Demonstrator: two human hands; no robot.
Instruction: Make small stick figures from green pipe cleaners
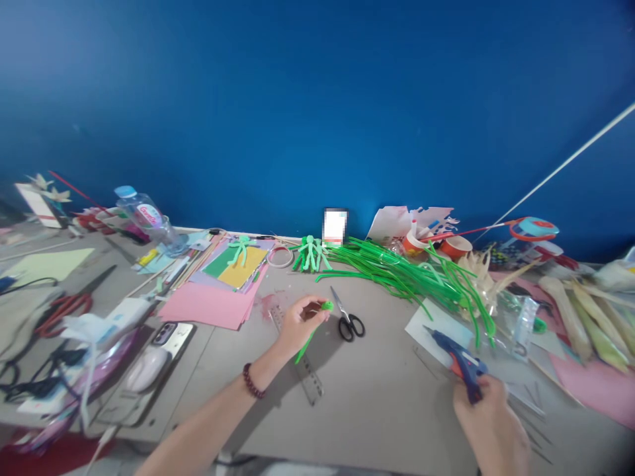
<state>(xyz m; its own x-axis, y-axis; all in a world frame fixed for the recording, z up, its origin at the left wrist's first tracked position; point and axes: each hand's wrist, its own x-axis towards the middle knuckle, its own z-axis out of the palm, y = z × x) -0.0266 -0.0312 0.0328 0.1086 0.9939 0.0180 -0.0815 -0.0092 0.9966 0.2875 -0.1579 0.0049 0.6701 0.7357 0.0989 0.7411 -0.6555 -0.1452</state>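
Observation:
In the head view my left hand (301, 322), with a beaded bracelet at the wrist, is closed around a bright green pipe cleaner (327, 305). Its coiled end shows at the fingertips, and a straight green length hangs below the palm. My right hand (489, 413) grips a blue glue gun (460, 357), whose nozzle points up and left over a white sheet (431, 324). Black-handled scissors (350, 322) lie just right of my left hand. A clear ruler (308, 380) rests partly under my left hand.
A bundle of green pipe cleaners (397, 264) lies along the back. Beside it stand light green pipe-cleaner figures (311, 253). Pink paper (213, 304), a phone (149, 370) and a bottle (143, 211) are at left. Orange cups (455, 246) and dried husks (595, 324) sit at right.

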